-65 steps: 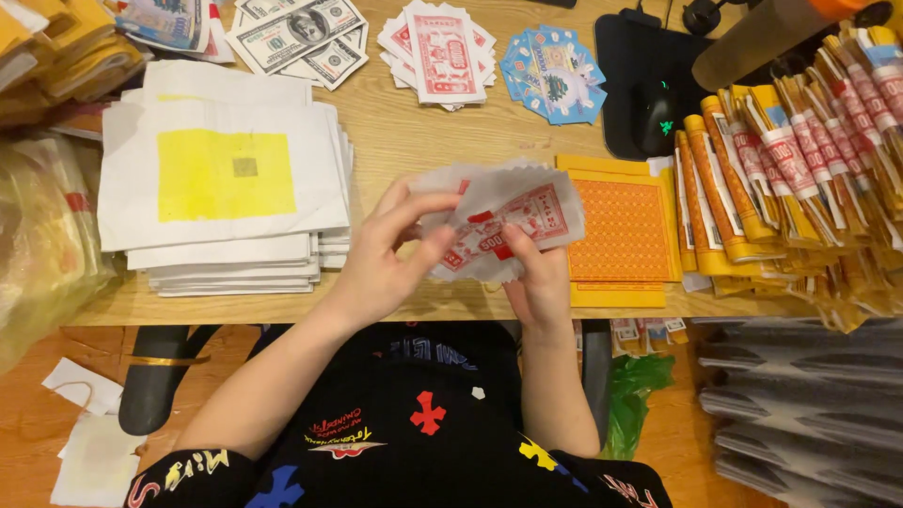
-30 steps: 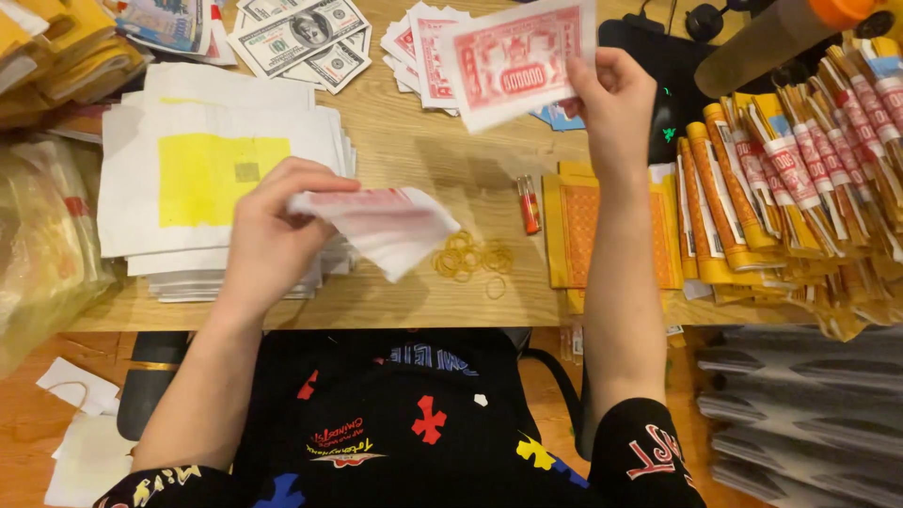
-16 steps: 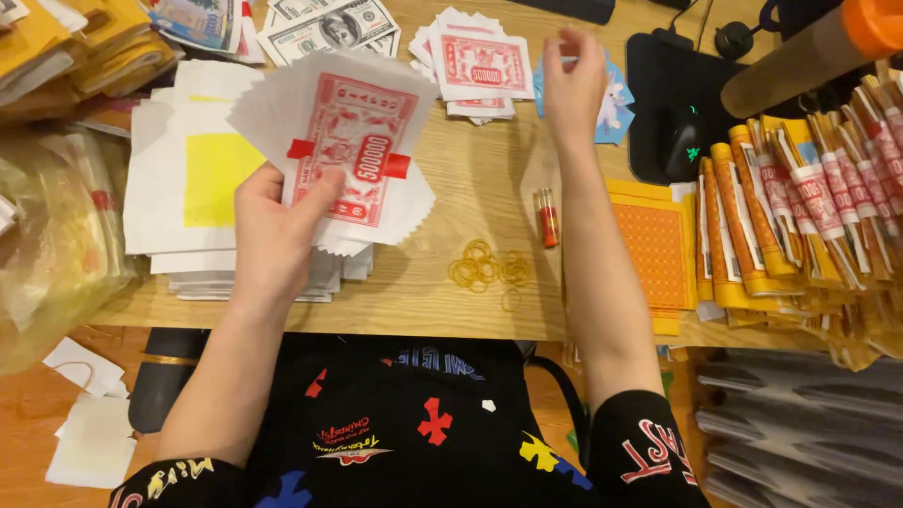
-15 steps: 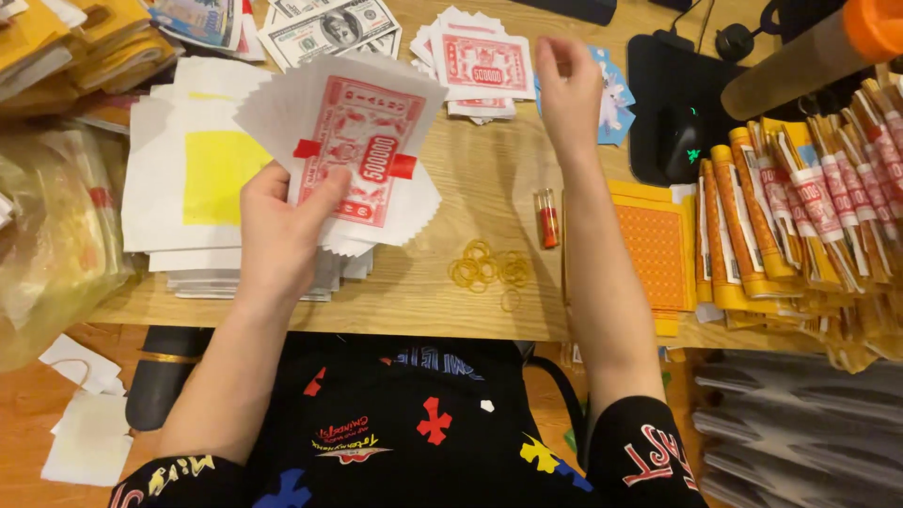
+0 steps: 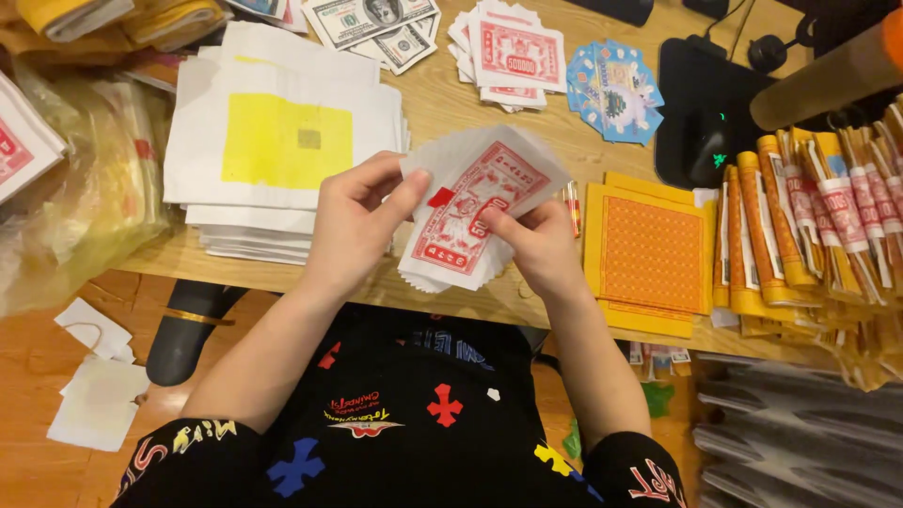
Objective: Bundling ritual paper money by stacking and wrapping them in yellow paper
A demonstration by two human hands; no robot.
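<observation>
we held the fanned stack of red-and-white paper notes (image 5: 475, 212) over the wooden table (image 5: 442, 103) edge, left hand (image 5: 353, 221) and right hand (image 5: 538, 246) both pinched shut on it; judging by this, counting was underway, and peeling one sheet would need a careful thumb.

Looks like a paper-goods packing spot, maybe a small shop's back desk: wooden bench (image 5: 442, 103) crammed with stacks of white-and-yellow sheets (image 5: 282, 141), banded yellow rolls (image 5: 809, 216) on the right, mock banknotes (image 5: 376, 23) up top.
</observation>
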